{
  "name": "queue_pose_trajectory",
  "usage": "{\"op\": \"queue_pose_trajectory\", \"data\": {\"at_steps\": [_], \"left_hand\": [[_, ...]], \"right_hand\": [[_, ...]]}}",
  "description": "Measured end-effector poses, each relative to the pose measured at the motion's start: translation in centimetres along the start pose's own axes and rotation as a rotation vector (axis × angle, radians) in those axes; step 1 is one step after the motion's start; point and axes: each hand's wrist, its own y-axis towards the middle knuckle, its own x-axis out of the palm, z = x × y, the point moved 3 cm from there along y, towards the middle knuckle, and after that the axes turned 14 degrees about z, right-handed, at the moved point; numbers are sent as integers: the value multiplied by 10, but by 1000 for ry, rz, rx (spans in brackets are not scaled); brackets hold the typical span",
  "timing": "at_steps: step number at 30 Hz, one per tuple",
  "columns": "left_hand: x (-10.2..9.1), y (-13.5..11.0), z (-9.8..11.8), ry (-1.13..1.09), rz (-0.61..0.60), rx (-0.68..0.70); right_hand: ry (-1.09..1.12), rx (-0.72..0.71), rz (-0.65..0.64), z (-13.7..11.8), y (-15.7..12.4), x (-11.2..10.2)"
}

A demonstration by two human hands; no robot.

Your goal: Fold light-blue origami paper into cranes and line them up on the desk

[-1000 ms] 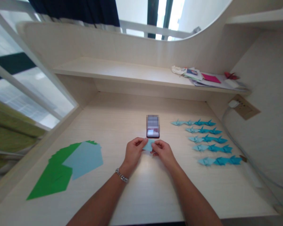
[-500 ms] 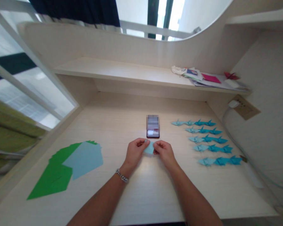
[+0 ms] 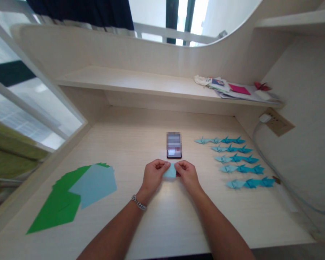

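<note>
A small light-blue piece of folded paper (image 3: 170, 172) is held between my two hands, just in front of the phone. My left hand (image 3: 155, 176) pinches its left side between thumb and fingers. On the right edge, my right hand (image 3: 188, 175) closes in the same pinching way. The phone (image 3: 174, 153) lies on the desk beyond the paper, part of its screen pixelated. To the right rest several rows of folded blue paper cranes (image 3: 237, 158), pale at the left and deeper blue at the right.
Light-blue sheets (image 3: 97, 184) overlap fanned green sheets (image 3: 56, 206) on the left of the desk (image 3: 141, 126). A shelf (image 3: 130, 79) above carries papers and a pink card (image 3: 239, 89). A charger cable (image 3: 271, 159) runs along the right wall from a socket (image 3: 280, 122).
The light-blue paper is turned so that it sits more squarely between my hands. Both hands keep their pinch on it. The whole view has shifted slightly.
</note>
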Motion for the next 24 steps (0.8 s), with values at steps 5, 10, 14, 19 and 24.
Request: {"op": "queue_pose_trajectory", "data": {"at_steps": [5, 10, 14, 19, 24], "left_hand": [[-2, 0, 4, 22, 56, 41], [-3, 3, 2, -27, 65, -21], [4, 0, -3, -58, -106, -81], [6, -3, -1, 15, -190, -16], [2, 2, 1, -27, -180, -47]], "right_hand": [[5, 10, 4, -1, -4, 3], [-58, 60, -134, 1, -7, 6], [-55, 19, -19, -1, -1, -1], [-30, 31, -12, -5, 0, -3], [-68, 70, -107, -4, -3, -3]]}}
